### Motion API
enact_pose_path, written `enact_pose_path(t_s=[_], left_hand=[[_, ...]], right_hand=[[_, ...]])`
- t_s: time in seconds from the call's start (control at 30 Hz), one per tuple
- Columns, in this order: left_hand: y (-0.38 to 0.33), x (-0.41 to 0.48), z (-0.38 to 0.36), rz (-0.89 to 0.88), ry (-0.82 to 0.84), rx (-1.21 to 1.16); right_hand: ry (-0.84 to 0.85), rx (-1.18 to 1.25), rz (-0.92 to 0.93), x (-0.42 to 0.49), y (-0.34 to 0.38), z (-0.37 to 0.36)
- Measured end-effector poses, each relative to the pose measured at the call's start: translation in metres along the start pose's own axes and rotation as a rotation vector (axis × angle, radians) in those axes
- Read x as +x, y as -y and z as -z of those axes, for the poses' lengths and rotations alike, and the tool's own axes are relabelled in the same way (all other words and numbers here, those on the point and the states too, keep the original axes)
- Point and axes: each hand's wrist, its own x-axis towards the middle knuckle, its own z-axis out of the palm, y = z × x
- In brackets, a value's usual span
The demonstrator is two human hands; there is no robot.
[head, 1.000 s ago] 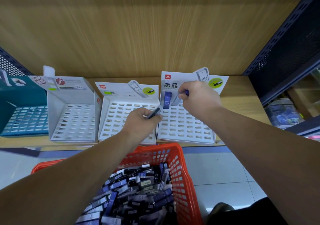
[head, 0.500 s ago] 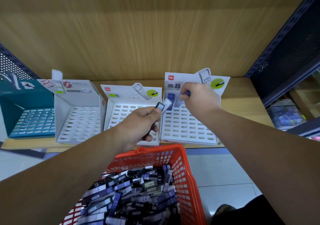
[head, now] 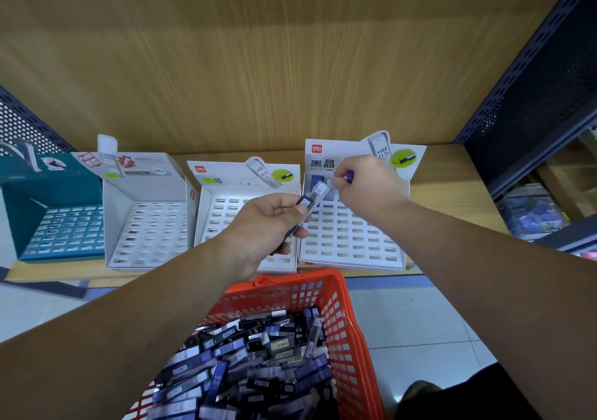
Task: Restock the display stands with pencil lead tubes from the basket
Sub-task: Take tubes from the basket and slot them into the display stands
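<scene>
Orange lattice basket point(head: 350, 339) w/ blue-black tubes point(head: 242, 355); white slotted stands point(head: 349, 237), teal stand point(head: 64, 232), wood-grain backboard point(head: 258, 64).

Wooden back panel point(head: 258, 64), tiled floor point(head: 407, 322)

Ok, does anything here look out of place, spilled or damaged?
Nothing looks spilled or damaged. The loose tubes lie jumbled every way in the red basket. The rightmost display stand holds only a couple of standing tubes at its back left, and the white stand beside it looks bare.
</scene>
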Motion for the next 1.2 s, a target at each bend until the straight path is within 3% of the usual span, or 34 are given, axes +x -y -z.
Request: enact_pose_path(t_s=[0.07,0.13,0.37,0.53,0.63,0.83,0.97,1.07,1.2], left_hand=[[-0.002,0.001,-0.002,-0.028,-0.009,0.003],[-0.005,0.001,-0.004,-0.051,-0.007,0.002],[-0.011,0.004,-0.004,0.021,0.046,-0.115],[-0.009,0.008,-0.005,0.111,0.128,-0.032],[-0.009,0.009,-0.011,0.071,0.099,-0.009],[-0.008,0.015,-0.012,0.028,-0.039,0.059],[-0.004,0.018,-0.002,0.04,-0.161,0.05],[-0.001,0.019,0.005,0.039,-0.095,0.036],[-0.002,0.017,0.009,0.032,-0.069,-0.007]], right_hand=[[0.084,0.382,-0.121,-0.001,0.006,0.009],[0.262,0.581,-0.234,-0.008,0.011,0.017],[0.372,0.758,-0.255,-0.009,0.002,0.021],[0.514,0.781,-0.2,-0.011,-0.003,0.023],[0.468,0.814,-0.232,-0.009,-0.004,0.022],[0.216,0.739,-0.285,-0.004,-0.016,0.02],[0.067,0.439,-0.109,0.005,-0.022,0.017],[0.052,0.272,0.004,0.009,-0.024,0.004],[0.006,0.233,0.038,0.014,-0.029,-0.01]])
